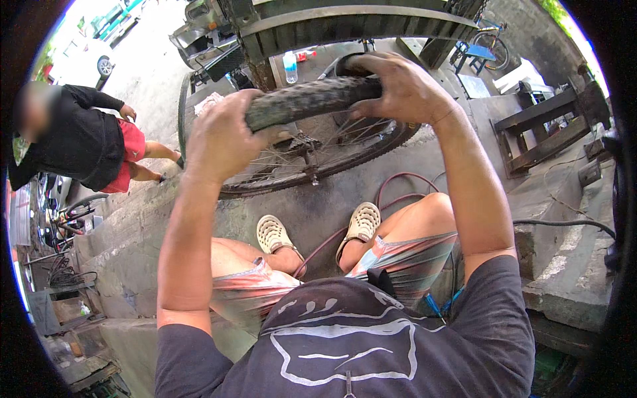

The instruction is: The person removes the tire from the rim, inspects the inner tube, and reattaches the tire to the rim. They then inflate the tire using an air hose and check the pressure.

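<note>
Between my hands is a black knobby bicycle tyre, raised above the ground. My left hand grips its left part, with the thumb stretched along the near side. My right hand wraps over its right part, fingers on top and thumb below. Just beneath, a spoked bicycle wheel lies tilted, with its hub and spokes showing. I cannot tell whether the gripped tyre section belongs to that wheel, since my hands and the tyre cover part of it.
A red hose runs over the concrete near my feet. A water bottle stands beyond the tyre. At the left is another person in red shorts. A dark metal stand and a blue stool are at the right.
</note>
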A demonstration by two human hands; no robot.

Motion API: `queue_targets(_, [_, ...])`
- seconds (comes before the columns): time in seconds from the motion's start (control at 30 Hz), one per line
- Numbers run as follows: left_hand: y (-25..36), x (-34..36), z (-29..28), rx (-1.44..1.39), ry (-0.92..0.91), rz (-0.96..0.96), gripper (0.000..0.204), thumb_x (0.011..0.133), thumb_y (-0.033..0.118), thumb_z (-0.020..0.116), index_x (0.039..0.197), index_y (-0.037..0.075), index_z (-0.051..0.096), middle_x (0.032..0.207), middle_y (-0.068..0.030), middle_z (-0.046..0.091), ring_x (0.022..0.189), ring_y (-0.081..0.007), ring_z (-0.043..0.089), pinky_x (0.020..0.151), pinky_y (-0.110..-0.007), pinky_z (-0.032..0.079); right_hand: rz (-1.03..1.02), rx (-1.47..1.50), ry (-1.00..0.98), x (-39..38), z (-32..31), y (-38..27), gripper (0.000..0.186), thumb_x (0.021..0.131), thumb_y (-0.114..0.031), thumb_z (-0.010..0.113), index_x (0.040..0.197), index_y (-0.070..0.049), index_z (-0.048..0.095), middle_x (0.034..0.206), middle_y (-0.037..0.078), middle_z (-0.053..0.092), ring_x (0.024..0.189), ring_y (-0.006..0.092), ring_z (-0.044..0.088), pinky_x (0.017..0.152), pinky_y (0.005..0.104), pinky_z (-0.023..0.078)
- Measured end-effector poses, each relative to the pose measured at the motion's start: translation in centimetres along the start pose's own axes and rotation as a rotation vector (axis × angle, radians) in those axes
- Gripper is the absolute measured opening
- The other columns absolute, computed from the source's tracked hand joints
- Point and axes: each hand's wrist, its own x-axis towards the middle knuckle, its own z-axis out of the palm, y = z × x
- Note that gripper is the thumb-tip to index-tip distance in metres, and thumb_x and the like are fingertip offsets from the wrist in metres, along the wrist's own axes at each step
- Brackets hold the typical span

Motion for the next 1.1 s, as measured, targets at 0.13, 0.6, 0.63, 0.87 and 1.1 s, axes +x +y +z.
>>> queue_targets(0.13, [-2.6,-1.1,0.0,-0.022,0.038,0.016,0.071,0.076,0.045,0.098,0.133,0.011,0.073,0.116,-0.0173,0.08,0.109,-0.0375,0.078,0.095,-0.047,0.06,0.072,0.083,0.181,-2.1,4.9,3.3,0.069,0.07,-0.056,0.098,0.113,-0.006,0.077,0.098,0.02,0.078,0.095,0.0456,0.075,0.082,0.0507,0.06])
queue_targets(0.6, [-6.5,-2.7,-3.9,-0.321,0.018,-0.068,0.083,0.076,0.049,0.098,0.14,0.006,0.068,0.115,-0.0143,0.08,0.109,-0.0301,0.078,0.098,-0.043,0.06,0.103,-0.083,0.094,2.2,-1.1,-3.1,0.07,0.066,-0.065,0.096,0.102,-0.007,0.079,0.093,0.021,0.078,0.094,0.0441,0.077,0.083,0.0506,0.061])
queue_targets(0.63, [-6.9,-3.5,-4.4,-0.431,0.036,-0.091,0.084,0.078,0.051,0.097,0.141,0.005,0.067,0.115,-0.0143,0.079,0.109,-0.0285,0.078,0.098,-0.043,0.06,0.104,-0.124,0.087,2.3,-3.3,-5.1,0.066,0.064,-0.056,0.1,0.101,-0.006,0.078,0.093,0.02,0.079,0.092,0.0424,0.077,0.081,0.0488,0.06])
queue_targets(0.87, [-13.2,-11.3,4.8,-0.263,-0.06,-0.101,0.078,0.079,0.026,0.098,0.143,0.007,0.058,0.12,-0.0189,0.074,0.11,-0.0366,0.074,0.098,-0.047,0.057,0.111,-0.117,-0.119,1.9,1.3,-8.5,0.071,0.071,-0.06,0.095,0.115,-0.007,0.077,0.098,0.017,0.078,0.097,0.04,0.077,0.09,0.0495,0.061])
queue_targets(1.1, [-11.5,-12.1,1.0,-0.23,-0.324,-0.273,0.078,0.087,0.016,0.094,0.152,0.01,0.05,0.131,-0.023,0.073,0.123,-0.0385,0.07,0.106,-0.048,0.055,0.084,0.098,-0.021,-3.2,-0.1,-3.4,0.082,0.069,-0.037,0.1,0.138,-0.005,0.07,0.112,0.021,0.077,0.114,0.042,0.073,0.102,0.0489,0.057])
